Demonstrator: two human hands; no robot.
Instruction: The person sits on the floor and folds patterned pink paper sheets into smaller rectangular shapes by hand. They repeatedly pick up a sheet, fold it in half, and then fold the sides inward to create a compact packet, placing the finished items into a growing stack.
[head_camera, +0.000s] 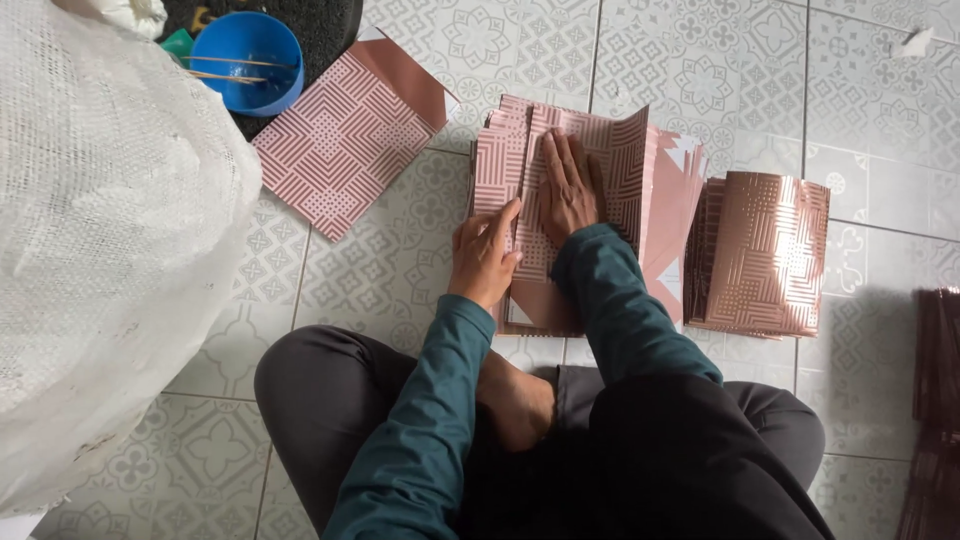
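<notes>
Both hands (565, 190) flatten glossy pink patterned paper sheet (620, 150)

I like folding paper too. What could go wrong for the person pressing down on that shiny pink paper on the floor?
The right hand presses a fold flat while the left hand steadies the edge of the patterned sheet. It lies on a loose stack, so it might slide and crease crookedly. Paper edges could also nick a finger. The blue bowl with sticks sits close to another sheet; a spill might spoil it.

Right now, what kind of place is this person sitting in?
Probably a home floor used for craft work: patterned floor tiles, stacks of rose-gold patterned paper, a blue bowl, both hands pressing a folded sheet.
</notes>
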